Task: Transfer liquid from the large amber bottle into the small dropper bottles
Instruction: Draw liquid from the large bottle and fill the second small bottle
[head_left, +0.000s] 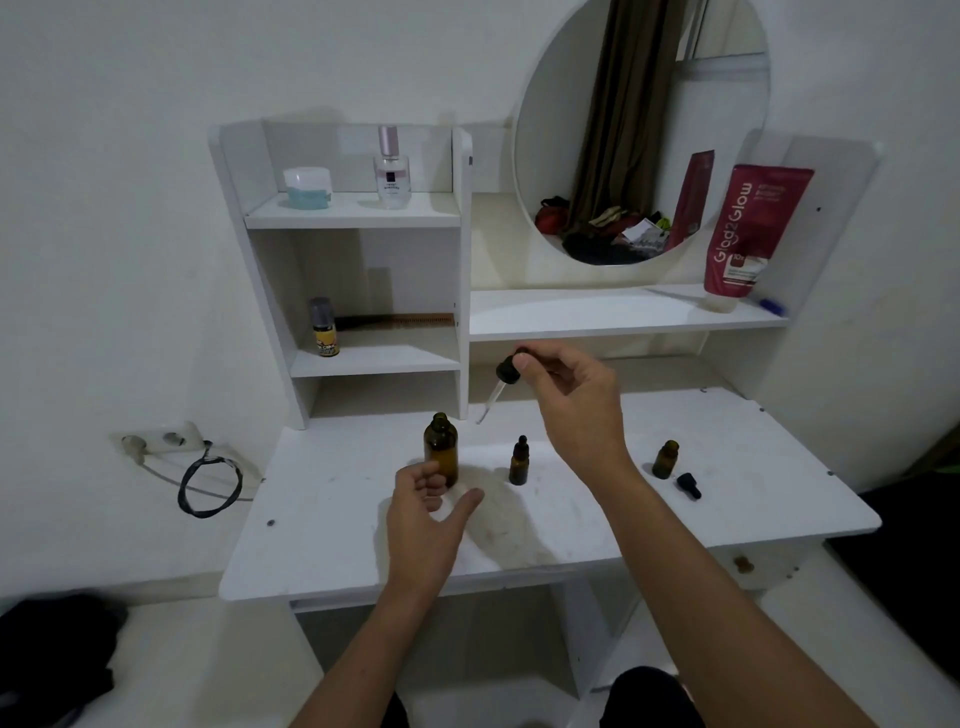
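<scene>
Dropper (497, 387) pinched in right hand (574, 402) (bulb up), tip slanting down-left.

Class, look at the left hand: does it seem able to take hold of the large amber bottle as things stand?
Probably yes. The left hand is open just in front of the large amber bottle, with nothing between them; the right hand holds the dropper up, clear of it.

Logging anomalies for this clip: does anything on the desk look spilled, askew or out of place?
No spill shows. The desk top carries a faint brownish smudge near its middle, beside the large amber bottle. One dropper cap lies on its side beside the open small bottle, as expected mid-task.
</scene>
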